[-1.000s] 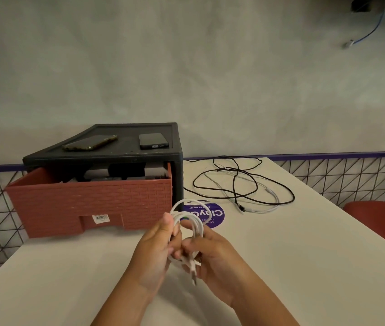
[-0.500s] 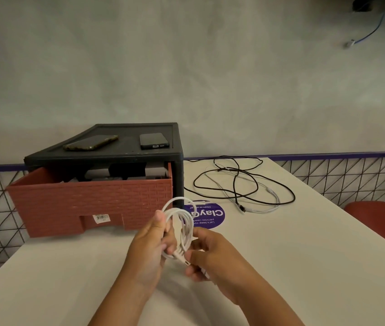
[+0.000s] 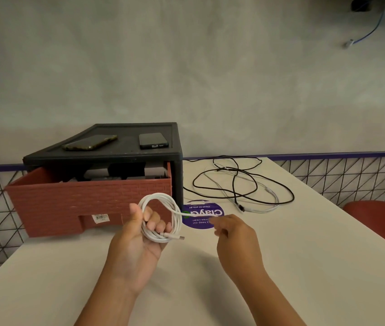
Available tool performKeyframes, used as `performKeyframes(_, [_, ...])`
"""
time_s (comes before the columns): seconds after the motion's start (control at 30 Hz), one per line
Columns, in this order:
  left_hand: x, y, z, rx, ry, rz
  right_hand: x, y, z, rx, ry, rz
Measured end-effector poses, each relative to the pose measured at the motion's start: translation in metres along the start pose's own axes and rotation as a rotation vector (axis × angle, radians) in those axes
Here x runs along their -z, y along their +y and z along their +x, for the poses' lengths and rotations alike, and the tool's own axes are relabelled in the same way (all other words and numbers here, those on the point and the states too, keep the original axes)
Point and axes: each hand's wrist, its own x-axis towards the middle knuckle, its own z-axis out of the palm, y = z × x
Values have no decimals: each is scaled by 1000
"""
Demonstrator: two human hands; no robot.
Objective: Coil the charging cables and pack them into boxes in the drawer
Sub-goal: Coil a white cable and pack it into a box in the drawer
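White cable (image 3: 177, 222), coiled, sits in the curled fingers of the left hand (image 3: 137, 241) above the pale table (image 3: 280, 267), its free end pinched by the right hand (image 3: 236, 236) over a purple sticker (image 3: 201, 225), before the open red drawer (image 3: 69, 203), with loose cables (image 3: 235, 198) beyond and a grey wall (image 3: 186, 67) behind.

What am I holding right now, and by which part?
The white cable: the left hand grips the coil's lower side, reaching through the loops; the right hand pinches the loose strand running off the coil.
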Motion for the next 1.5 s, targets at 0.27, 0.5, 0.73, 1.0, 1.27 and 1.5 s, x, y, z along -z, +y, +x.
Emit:
performKeyframes(0.27, [-7,-14,-8,88,-45,21,-14,-18,-8,-219,-321,1165])
performKeyframes(0.5, [-9,-18,-11,61,-86,128,-20,-20,-15,-118,-206,1065])
performKeyframes(0.73, [-10,-25,-11,-13,-16,298,-28,-25,-16,-217,-180,1106])
performKeyframes(1.0, [-15,-33,-22,-68,-131,829,-23,-17,-12,-437,-122,1070])
performKeyframes(1.27, [-6,-5,-19,431,-305,657,-14,-7,-5,-221,-171,547])
performKeyframes(1.5, [-13,-9,-19,371,-119,705,-10,-6,-3,-236,-234,483])
